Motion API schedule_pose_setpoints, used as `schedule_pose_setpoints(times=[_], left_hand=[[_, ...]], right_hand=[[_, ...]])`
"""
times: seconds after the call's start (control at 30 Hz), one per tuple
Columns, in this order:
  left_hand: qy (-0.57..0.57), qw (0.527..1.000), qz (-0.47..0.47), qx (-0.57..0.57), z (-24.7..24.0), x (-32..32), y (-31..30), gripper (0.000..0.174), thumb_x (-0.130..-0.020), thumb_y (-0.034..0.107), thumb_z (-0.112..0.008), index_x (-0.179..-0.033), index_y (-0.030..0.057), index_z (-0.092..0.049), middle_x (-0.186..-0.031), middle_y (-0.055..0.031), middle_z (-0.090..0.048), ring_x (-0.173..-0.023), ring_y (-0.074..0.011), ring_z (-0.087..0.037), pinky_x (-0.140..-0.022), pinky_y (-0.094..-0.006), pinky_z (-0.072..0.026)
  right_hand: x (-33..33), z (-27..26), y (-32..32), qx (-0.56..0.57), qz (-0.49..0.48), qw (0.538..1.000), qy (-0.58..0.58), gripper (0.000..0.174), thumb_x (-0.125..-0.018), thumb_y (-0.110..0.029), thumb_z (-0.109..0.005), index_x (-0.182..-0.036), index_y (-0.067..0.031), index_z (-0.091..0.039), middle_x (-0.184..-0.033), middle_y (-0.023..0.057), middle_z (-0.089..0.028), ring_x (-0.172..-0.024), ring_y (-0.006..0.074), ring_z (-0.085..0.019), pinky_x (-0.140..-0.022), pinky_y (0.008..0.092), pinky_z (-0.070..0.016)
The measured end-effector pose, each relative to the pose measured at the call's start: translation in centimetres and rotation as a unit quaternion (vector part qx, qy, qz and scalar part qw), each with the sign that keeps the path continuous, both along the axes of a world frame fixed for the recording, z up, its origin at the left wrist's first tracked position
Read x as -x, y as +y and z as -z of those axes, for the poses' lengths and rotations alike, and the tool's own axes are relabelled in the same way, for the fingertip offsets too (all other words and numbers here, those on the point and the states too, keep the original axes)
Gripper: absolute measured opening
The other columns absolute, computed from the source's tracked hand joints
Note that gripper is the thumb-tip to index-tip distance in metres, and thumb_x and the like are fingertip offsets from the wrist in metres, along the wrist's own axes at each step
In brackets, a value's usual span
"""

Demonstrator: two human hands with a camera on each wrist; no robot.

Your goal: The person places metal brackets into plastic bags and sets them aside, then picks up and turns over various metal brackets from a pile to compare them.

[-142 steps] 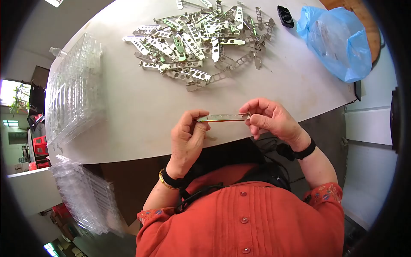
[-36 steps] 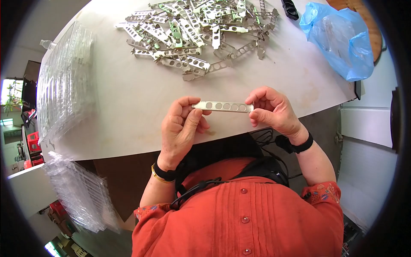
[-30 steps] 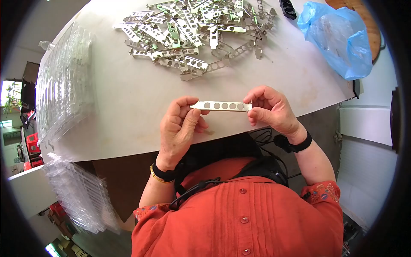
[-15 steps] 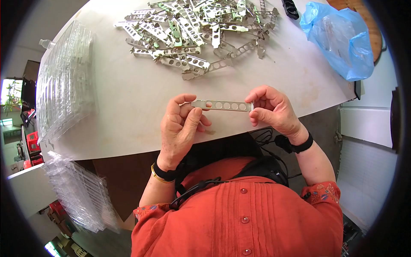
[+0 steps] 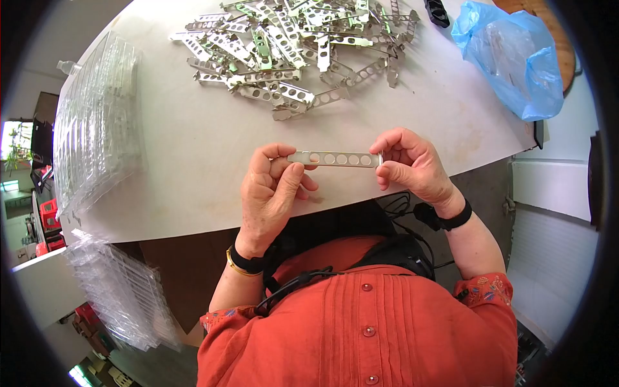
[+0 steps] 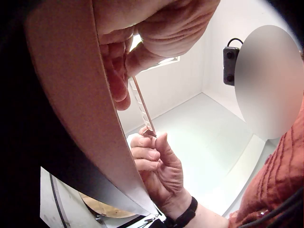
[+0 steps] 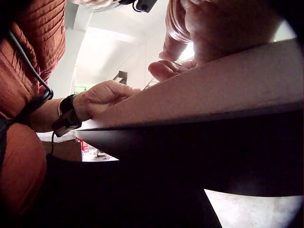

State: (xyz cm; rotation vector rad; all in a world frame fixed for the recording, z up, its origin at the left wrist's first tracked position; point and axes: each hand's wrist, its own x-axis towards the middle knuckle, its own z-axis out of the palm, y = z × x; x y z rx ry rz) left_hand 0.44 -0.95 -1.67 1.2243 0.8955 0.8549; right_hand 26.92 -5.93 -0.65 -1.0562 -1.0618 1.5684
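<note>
In the head view a long, flat metal slot bracket (image 5: pixel 335 159) with a row of round holes is held level over the table's near edge. My left hand (image 5: pixel 267 187) pinches its plain end between thumb and index finger. At the other end, my right hand (image 5: pixel 412 171) pinches the bent tab between thumb and fingertips. From the left wrist view the bracket (image 6: pixel 146 105) shows nearly edge-on, running from the left hand (image 6: pixel 164 28) to the right hand (image 6: pixel 164 175). In the right wrist view the table edge covers most of it.
A loose pile of similar brackets (image 5: pixel 284 46) lies at the back of the white table (image 5: pixel 187 174). Clear plastic trays (image 5: pixel 97 129) stand at the left, with more trays (image 5: pixel 122 293) below the table edge. A blue plastic bag (image 5: pixel 545 80) and a black object (image 5: pixel 437 11) lie at the right.
The bracket has turned from nearly edge-on to showing its broad holed face, then tilted slightly. Both hands keep their pinch at its ends. The pile sits higher in the head view.
</note>
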Motion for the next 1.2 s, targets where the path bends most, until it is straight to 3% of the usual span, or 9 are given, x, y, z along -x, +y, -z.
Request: schedule_pose_setpoints(times=[0.3, 0.57, 0.8, 0.87, 1.1, 1.2], left_hand=[[-0.011, 1.000, -0.023, 0.008, -0.4, -0.3, -0.3, 0.025, -0.101, 0.011, -0.057, -0.121, -0.0006, -0.047, -0.095, -0.0128, -0.071, -0.074, -0.0131, -0.067, -0.063, -0.0235, -0.0530], [0.026, 1.000, -0.015, -0.002, -0.7, 0.0, -0.3, 0.016, -0.103, 0.017, -0.055, -0.099, 0.0012, -0.058, -0.075, -0.0042, -0.065, -0.060, -0.0082, -0.059, -0.056, -0.0231, -0.0497], [0.065, 0.998, 0.014, 0.002, -1.0, 0.5, 0.3, 0.021, -0.104, 0.020, -0.054, -0.091, 0.0032, -0.059, -0.063, -0.0011, -0.060, -0.050, -0.0059, -0.051, -0.047, -0.0206, -0.0401], [0.053, 0.996, 0.041, 0.055, -1.3, 0.7, 0.6, 0.023, -0.103, 0.021, -0.054, -0.089, 0.0033, -0.059, -0.060, -0.0009, -0.058, -0.046, -0.0064, -0.048, -0.044, -0.0212, -0.0369], [0.080, 0.992, 0.070, 0.073, -1.8, 0.9, 1.0, 0.024, -0.103, 0.022, -0.054, -0.089, 0.0033, -0.058, -0.059, -0.0023, -0.058, -0.045, -0.0068, -0.047, -0.042, -0.0215, -0.0355], [0.048, 0.994, 0.042, 0.089, -1.1, 0.1, 0.8, 0.021, -0.103, 0.020, -0.055, -0.096, 0.0017, -0.059, -0.064, -0.0039, -0.061, -0.046, -0.0077, -0.051, -0.043, -0.0210, -0.0382]], right_hand=[[0.0, 0.0, -0.1, 0.000, 0.001, 1.000, 0.010, 0.020, -0.094, -0.011, -0.069, -0.109, -0.0024, -0.059, -0.086, 0.0012, -0.062, -0.071, 0.0078, -0.061, -0.066, 0.0227, -0.0520], [-0.2, 0.3, -0.5, 0.002, -0.009, 1.000, -0.016, 0.020, -0.101, -0.025, -0.060, -0.101, -0.0051, -0.059, -0.088, 0.0010, -0.063, -0.070, 0.0071, -0.062, -0.064, 0.0237, -0.0531], [0.1, -0.1, -0.3, 0.004, 0.007, 1.000, 0.000, 0.020, -0.100, -0.017, -0.061, -0.113, -0.0024, -0.057, -0.092, 0.0040, -0.064, -0.075, 0.0086, -0.063, -0.069, 0.0244, -0.0538], [0.4, -0.3, -0.1, 0.001, 0.010, 1.000, -0.011, 0.022, -0.099, -0.015, -0.062, -0.117, -0.0020, -0.056, -0.092, 0.0043, -0.064, -0.076, 0.0089, -0.063, -0.070, 0.0245, -0.0539], [0.4, -0.2, 0.1, 0.011, 0.013, 1.000, -0.013, 0.028, -0.097, -0.007, -0.064, -0.122, -0.0018, -0.055, -0.091, 0.0029, -0.064, -0.076, 0.0092, -0.065, -0.071, 0.0249, -0.0551], [0.1, -0.1, 0.0, 0.011, 0.014, 1.000, -0.006, 0.028, -0.096, -0.007, -0.065, -0.121, -0.0015, -0.056, -0.089, 0.0028, -0.065, -0.075, 0.0095, -0.065, -0.069, 0.0250, -0.0555]])
